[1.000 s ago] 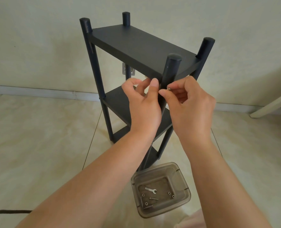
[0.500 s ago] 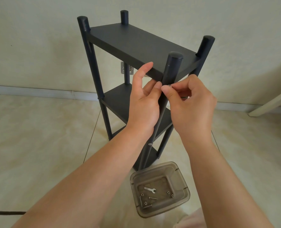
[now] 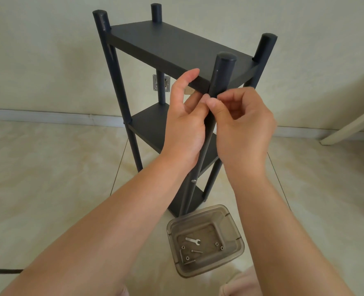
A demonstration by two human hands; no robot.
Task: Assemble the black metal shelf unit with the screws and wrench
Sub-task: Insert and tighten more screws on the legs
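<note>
With the shelf unit (image 3: 170,86) standing upright on the floor, looks like a screw-starting step at the near right post (image 3: 220,75), just under the top board (image 3: 172,50). Right hand (image 3: 244,127) curled, thumb and forefinger pressed together on something small and shiny against the post; likely a screw, though too small to tell for sure. Left hand (image 3: 185,122) alongside the same post, forefinger raised and touching the board's front edge, thumb tip meeting the right thumb at the post, apparently steadying the joint; cannot tell whether the other fingers pinch anything.

Below the post, one screw head (image 3: 193,180) already seated at a lower board, so probably working upward, with this top joint among those left.

Near the foot of the post, on the floor, a clear plastic tray (image 3: 236,253) holding the small flat wrench (image 3: 192,240), an L-shaped key (image 3: 184,258), a loose screw (image 3: 197,251) and several nuts or washers.

Next, judging by this: keep the screw square to its hole, turn by hand until the thread bites, hold the board level meanwhile, then reach down to the tray for the tool to tighten. Risk of cross-threading or dropping the screw if let go too soon.
</note>
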